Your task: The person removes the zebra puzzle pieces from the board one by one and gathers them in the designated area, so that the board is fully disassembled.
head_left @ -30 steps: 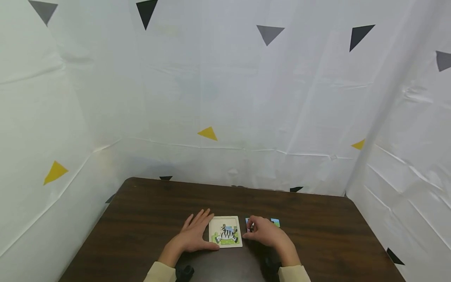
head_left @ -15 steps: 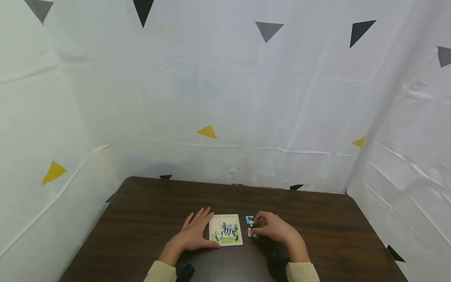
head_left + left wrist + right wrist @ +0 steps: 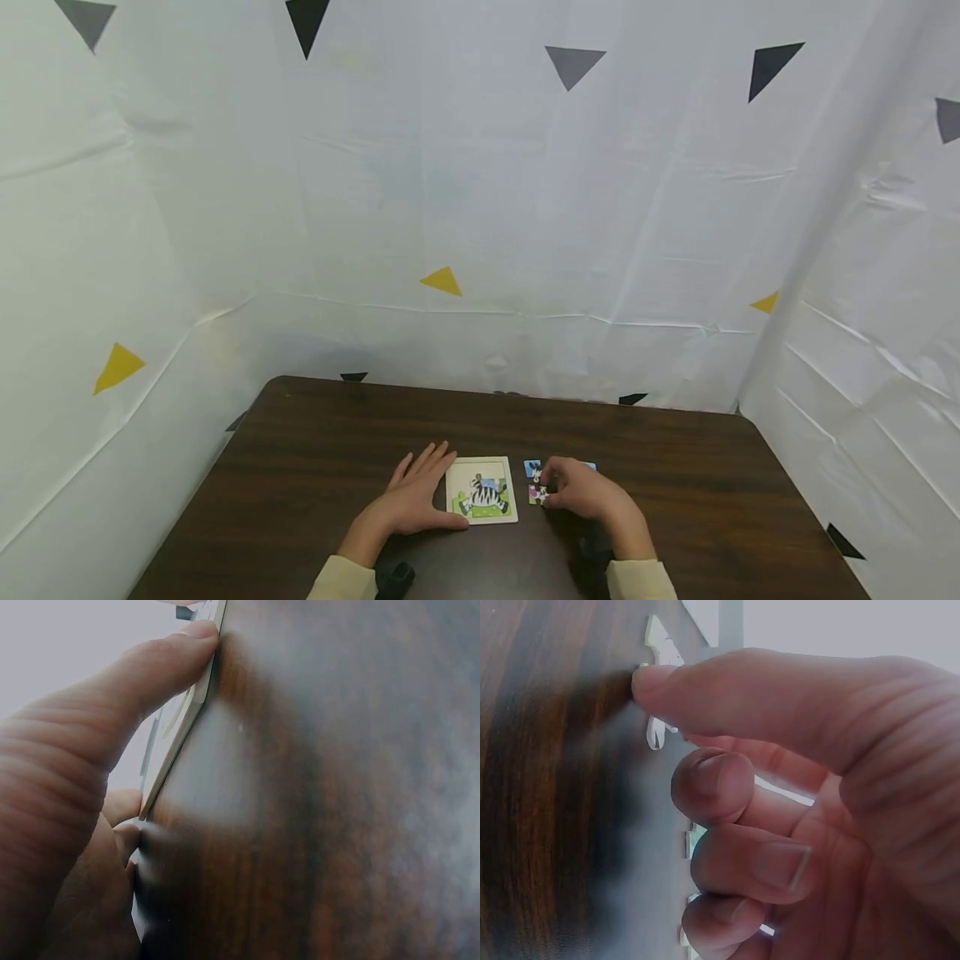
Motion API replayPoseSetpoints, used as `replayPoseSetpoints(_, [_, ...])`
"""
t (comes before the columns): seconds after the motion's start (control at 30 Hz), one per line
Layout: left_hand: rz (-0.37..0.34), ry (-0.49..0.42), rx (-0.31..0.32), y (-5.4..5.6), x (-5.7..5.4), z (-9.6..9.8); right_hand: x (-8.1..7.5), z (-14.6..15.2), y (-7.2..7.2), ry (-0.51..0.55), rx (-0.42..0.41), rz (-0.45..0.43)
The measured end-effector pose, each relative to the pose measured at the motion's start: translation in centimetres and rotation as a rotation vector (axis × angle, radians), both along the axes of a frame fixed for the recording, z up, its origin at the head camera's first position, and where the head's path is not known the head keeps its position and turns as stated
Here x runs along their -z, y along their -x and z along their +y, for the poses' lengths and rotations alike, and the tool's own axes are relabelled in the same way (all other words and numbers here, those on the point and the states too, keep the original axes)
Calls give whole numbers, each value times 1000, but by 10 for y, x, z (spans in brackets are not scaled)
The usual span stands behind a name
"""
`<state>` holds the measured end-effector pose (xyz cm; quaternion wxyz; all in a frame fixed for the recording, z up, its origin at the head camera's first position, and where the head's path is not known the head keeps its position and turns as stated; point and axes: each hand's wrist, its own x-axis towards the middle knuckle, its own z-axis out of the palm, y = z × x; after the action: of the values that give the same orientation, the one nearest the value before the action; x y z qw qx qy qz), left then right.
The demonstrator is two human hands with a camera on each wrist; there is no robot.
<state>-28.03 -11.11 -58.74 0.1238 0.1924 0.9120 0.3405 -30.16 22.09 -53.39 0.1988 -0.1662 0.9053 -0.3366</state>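
A square puzzle board [image 3: 512, 492] with a pale frame lies mid-table, a zebra picture partly filling it. My left hand [image 3: 416, 504] rests along its left side, fingers spread and straight. In the left wrist view the thumb [image 3: 169, 664] presses against the board's edge [image 3: 174, 750]. To the right of the board, my right hand [image 3: 588, 492] is bent over loose puzzle pieces, thumb and index finger pinching one puzzle piece [image 3: 657, 733], which the thumb partly covers. A blue piece [image 3: 532, 468] and a pink piece [image 3: 534, 495] show by the fingertips.
Another blue-edged puzzle piece [image 3: 590, 465] peeks out behind the right hand. The dark wooden table [image 3: 360, 425] reaches back to a white curtain [image 3: 495, 208] with grey, black and yellow triangles, which also hangs at both sides.
My right hand has shifted right, away from the board, then slightly back left, uncovering the blue and pink pieces. The left hand and the board stay in place.
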Motion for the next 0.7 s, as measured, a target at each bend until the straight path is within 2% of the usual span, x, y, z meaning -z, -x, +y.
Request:
replayPoseSetpoints(0.23, [7, 17, 2, 0, 0, 2, -2, 1, -1, 2, -13, 7])
replayPoseSetpoints(0.43, [-1, 19, 2, 0, 0, 3, -7, -2, -2, 6, -20, 79])
replayPoseSetpoints(0.7, [-9, 15, 7, 0, 0, 0, -6, -36, -4, 21, -70, 96])
